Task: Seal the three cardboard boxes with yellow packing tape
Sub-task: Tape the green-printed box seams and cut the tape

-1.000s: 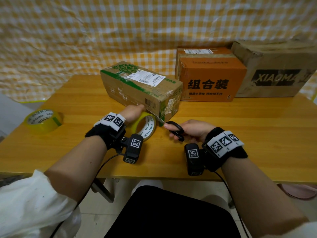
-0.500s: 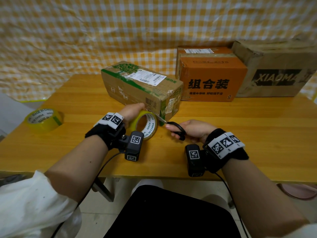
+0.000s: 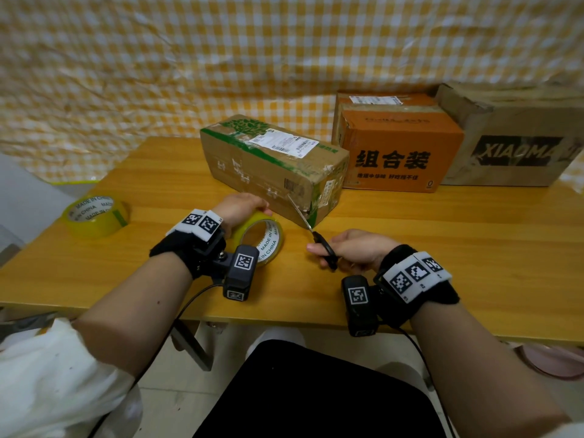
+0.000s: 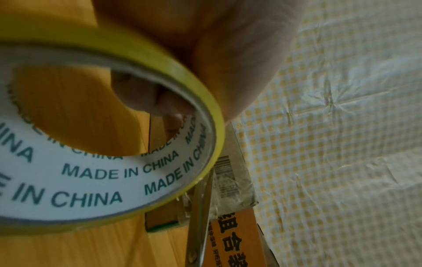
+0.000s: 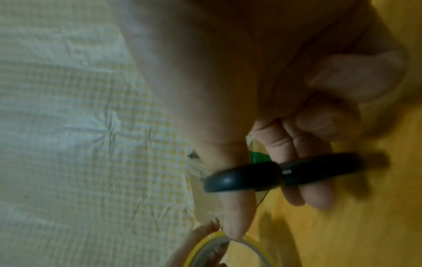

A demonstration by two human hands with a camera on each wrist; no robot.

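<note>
Left hand [image 3: 243,205] holds the tape roll [image 3: 262,240] taut by the green-printed box [image 3: 271,162] mid-tabletop, right hand [image 3: 350,249] grips the scissors [image 3: 316,238], so I'd snip close to the box corner.

Bare wooden table [image 3: 442,248] lies open right of the scissors [image 3: 319,245], while the green-printed box [image 3: 271,165], orange box [image 3: 401,153] and brown Xiaoma box [image 3: 518,143] block the back, a spare tape roll [image 3: 94,214] left.
</note>
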